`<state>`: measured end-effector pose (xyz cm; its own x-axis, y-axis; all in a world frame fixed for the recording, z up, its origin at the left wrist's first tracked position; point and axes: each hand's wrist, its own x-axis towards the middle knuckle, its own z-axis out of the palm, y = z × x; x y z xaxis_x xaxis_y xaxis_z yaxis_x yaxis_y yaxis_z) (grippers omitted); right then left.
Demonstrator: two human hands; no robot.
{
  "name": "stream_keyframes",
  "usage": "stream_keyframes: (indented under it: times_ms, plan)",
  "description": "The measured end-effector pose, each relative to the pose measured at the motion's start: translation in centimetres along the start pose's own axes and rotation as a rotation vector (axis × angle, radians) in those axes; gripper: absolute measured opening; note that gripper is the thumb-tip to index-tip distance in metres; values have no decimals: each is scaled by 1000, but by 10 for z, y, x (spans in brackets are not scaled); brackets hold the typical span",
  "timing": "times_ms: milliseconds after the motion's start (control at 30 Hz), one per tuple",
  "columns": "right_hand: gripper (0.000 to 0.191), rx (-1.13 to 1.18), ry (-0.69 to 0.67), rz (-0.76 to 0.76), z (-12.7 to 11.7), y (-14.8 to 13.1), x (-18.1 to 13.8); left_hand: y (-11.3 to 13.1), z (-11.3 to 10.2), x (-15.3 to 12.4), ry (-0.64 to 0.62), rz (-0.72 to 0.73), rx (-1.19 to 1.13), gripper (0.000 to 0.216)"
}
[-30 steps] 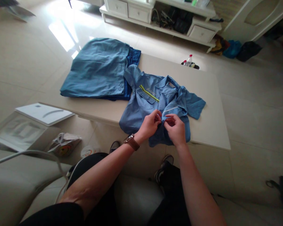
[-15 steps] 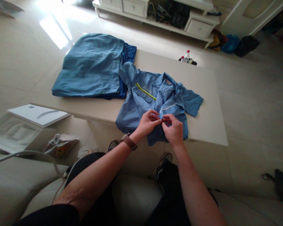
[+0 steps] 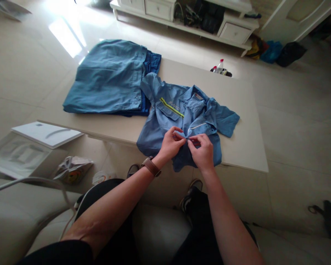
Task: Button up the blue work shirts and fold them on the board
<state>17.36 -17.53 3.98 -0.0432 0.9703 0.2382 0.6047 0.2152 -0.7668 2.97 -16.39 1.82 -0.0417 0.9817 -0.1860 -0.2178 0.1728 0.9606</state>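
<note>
A light blue short-sleeved work shirt point(image 3: 165, 121) with a yellow-green chest stripe lies on a low beige table point(image 3: 242, 136), its hem hanging over the near edge. My left hand point(image 3: 171, 143), with a brown watch at the wrist, pinches the shirt's front edge. My right hand point(image 3: 202, 151) pinches the opposite front edge, fingertips almost touching those of the left. A stack of folded blue garments point(image 3: 110, 77) rests on the table's far left corner.
A white-lidded clear box point(image 3: 30, 143) and a crumpled bag point(image 3: 71, 169) sit on the floor at left. A plastic bottle point(image 3: 220, 66) stands beyond the table. A white TV cabinet point(image 3: 231, 31) runs along the back. My knees and shoes are below the table edge.
Both hands stay pinched on the shirt front, shifting only slightly along its edge. The camera view has moved a little.
</note>
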Motion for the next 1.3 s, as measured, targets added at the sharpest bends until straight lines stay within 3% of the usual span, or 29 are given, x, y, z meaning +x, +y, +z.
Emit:
stream_keyframes:
  times_ms: [200, 300, 400, 567, 1000, 1300]
  plan:
    - [10, -47, -41, -32, 1, 2, 0, -3, -1, 0, 4, 11, 46, 26]
    - [11, -98, -44, -70, 1, 1, -1, -8, -3, 1, -16, -81, 89, 17]
    - [12, -140, -58, -105, 0, 0, -4, -13, -5, 3, -83, -202, 101, 24]
    - [14, -157, -73, -123, 0, 1, -4, -14, -6, 1, -138, -284, 80, 25]
    - [15, -130, -83, -137, 4, 1, -4, -18, -7, 2, -140, -204, 120, 25]
    - [11, -31, -9, -15, 6, 0, -4, -12, -2, -2, -113, -173, 116, 25]
